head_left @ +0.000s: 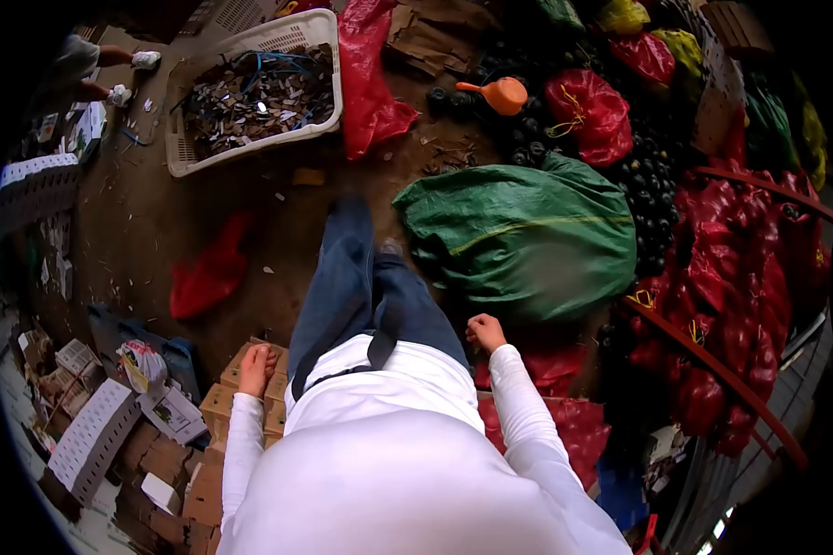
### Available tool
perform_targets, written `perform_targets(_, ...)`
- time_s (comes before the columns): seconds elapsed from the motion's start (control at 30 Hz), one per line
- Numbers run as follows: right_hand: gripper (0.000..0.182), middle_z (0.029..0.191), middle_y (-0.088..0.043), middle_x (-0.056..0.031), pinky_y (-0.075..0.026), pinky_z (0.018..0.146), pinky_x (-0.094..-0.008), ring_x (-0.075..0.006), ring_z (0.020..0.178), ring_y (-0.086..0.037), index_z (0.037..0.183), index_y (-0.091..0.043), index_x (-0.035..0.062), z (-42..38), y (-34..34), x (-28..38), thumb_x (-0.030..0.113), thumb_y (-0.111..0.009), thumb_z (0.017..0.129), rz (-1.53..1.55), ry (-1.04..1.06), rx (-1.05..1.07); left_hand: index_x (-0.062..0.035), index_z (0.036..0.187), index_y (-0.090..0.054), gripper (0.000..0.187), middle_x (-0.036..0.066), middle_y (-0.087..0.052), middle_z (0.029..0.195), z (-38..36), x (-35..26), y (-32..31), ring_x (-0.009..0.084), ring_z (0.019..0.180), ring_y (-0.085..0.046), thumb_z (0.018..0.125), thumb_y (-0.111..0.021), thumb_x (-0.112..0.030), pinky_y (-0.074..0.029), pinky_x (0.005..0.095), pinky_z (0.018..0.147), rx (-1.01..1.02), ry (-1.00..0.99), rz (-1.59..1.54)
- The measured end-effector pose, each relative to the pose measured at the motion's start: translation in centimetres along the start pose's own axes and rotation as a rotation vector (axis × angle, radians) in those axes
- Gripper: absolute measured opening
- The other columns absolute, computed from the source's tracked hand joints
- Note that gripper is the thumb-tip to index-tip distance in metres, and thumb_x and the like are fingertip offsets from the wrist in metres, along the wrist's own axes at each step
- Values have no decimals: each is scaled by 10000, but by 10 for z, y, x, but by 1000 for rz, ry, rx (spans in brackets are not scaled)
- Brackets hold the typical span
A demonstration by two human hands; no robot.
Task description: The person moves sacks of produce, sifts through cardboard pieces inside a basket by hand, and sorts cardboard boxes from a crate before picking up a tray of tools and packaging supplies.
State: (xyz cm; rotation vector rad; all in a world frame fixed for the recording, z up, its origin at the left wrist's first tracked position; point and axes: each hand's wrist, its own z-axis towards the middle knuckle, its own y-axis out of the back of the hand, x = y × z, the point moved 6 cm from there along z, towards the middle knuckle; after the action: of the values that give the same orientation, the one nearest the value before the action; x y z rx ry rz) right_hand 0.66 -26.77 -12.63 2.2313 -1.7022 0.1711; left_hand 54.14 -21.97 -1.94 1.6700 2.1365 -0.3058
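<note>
Beside my left hip, my left hand (258, 368) hangs with its fingers curled, over stacked brown cardboard boxes (220, 400). My right hand (485, 333) is out on the other side, its fingers curled too, just below a large green sack (528, 231). Whether either hand holds something small is hidden. A red sack (551, 370) lies under and beyond my right wrist. Both arms are in white sleeves, apart from each other.
A white crate (178, 153) of scraps stands ahead on the left. Red net sacks (713, 305) and red rails (713, 370) are at right. An orange scoop (505, 95) rests on dark round items. A person's legs (111, 57) show upper left.
</note>
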Motion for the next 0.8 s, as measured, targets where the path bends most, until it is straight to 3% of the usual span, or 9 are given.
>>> perform_targets(0.1,70,698,-587,-62,-415,456,-236,-114,541,-531,862,-550,50,12,-15,33,96,-518,819,25,83,-10,-68,984,-528,250,13,-549,816,41,-72,-11,79,683,-508,903,-477,-299,-410,196,570,-21,-6,185)
perform_targets(0.23,139,725,-604,-68,-452,519,-261,-126,567,-556,890,-569,14,75,-28,84,96,-569,777,-267,281,-99,-69,1026,-538,261,41,-583,884,101,-143,-15,84,738,-543,902,-482,-291,-443,207,602,16,-32,159)
perform_targets(0.3,243,823,-627,-131,-479,698,-341,-274,755,-606,925,-582,33,113,-37,137,164,-619,723,-451,269,-89,-75,1039,-522,257,46,-586,893,119,-174,-15,96,741,-558,894,-498,-285,-453,207,610,-42,38,88)
perform_targets(0.37,298,898,-612,-154,-455,792,-382,-339,887,-568,960,-590,50,178,-41,168,194,-620,701,-617,213,-72,-82,1027,-514,239,46,-584,891,135,-185,-13,102,730,-555,894,-496,-280,-448,212,599,-74,99,67)
perform_targets(0.6,499,1281,-369,-165,-427,867,-417,-366,1047,-487,1148,-462,56,427,-6,262,94,-625,678,-797,260,-275,-66,925,-533,266,40,-573,763,179,-116,40,148,632,-543,869,-526,-326,-475,312,541,-279,484,266)
perform_targets(0.63,502,1287,-357,-168,-433,856,-423,-378,1037,-491,1127,-445,51,456,0,263,75,-642,667,-843,239,-278,-50,924,-554,284,12,-554,733,178,-113,40,115,591,-497,870,-526,-327,-440,269,533,-308,566,288)
perform_targets(0.67,337,1310,-346,-169,-475,763,-428,-359,931,-568,1095,-463,65,483,6,259,47,-489,759,-946,230,-297,-73,942,-551,301,33,-578,761,179,-107,42,148,649,-538,858,-520,-360,-461,310,577,-300,581,328)
perform_targets(0.77,395,1385,-223,-201,-489,747,-414,-336,937,-586,1200,-376,105,525,23,242,74,-439,811,-1035,14,-252,-94,940,-566,321,43,-592,771,180,-95,42,164,679,-560,836,-533,-396,-466,322,605,-322,664,366)
perform_targets(0.8,382,1346,-299,-201,-492,736,-411,-327,933,-591,1209,-366,121,547,24,216,93,-418,832,-1092,34,-286,-93,924,-574,304,30,-579,755,181,-95,37,143,652,-533,840,-534,-382,-443,297,581,-325,655,384)
